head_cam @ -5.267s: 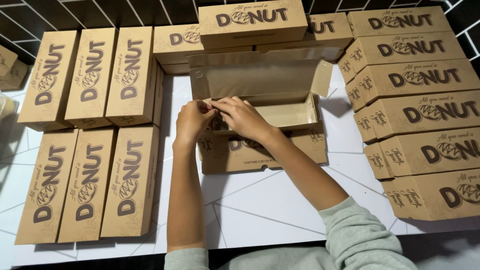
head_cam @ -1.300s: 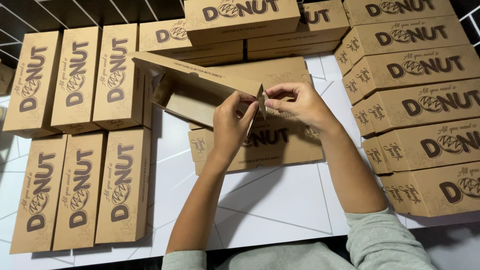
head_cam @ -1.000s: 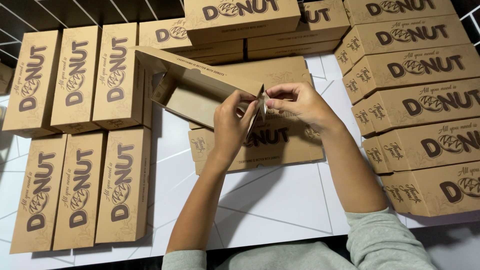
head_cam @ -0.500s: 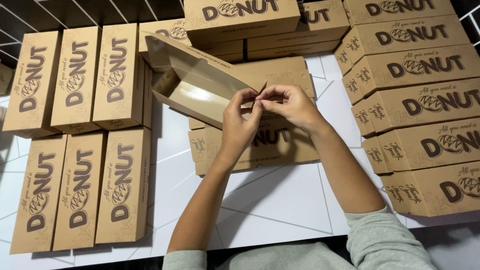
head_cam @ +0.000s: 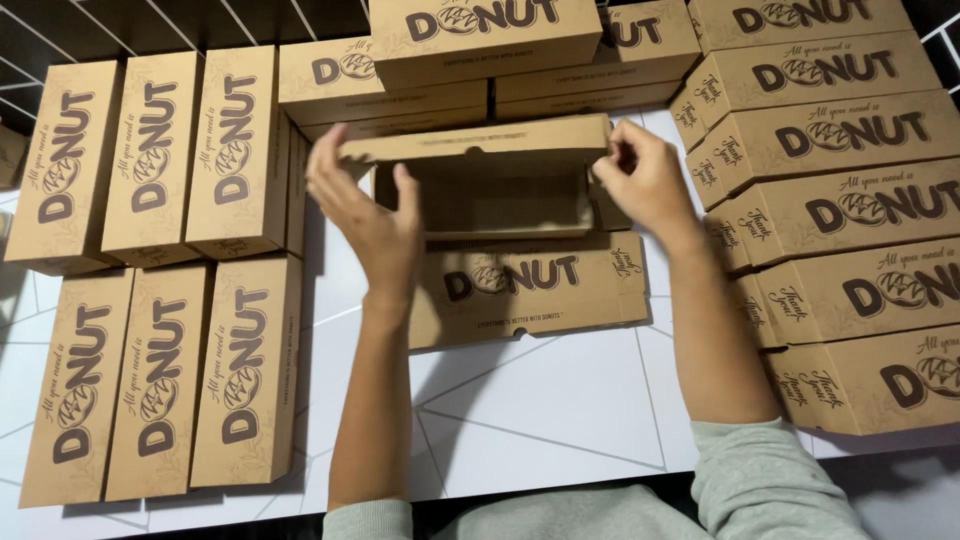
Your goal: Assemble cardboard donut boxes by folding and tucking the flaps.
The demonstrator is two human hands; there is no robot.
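The white table (head_cam: 560,420) is crowded on three sides. Two rows of closed brown boxes (head_cam: 160,290) run along its left edge, a slanted column of closed boxes (head_cam: 840,210) fills the right edge, and more stacked boxes (head_cam: 480,50) line the far edge. The only bare stretch is the near middle, between the person's forearms and out to the near edge.

At the centre, toward the far edge, the open cardboard box (head_cam: 495,190) is held up between both hands, its hollow facing the person. It sits over a flat printed box (head_cam: 525,285) lying on the table. The left hand (head_cam: 365,210) grips the open box's left end, fingers spread around the corner. The right hand (head_cam: 645,180) pinches its right end, fingers curled on the side flap.
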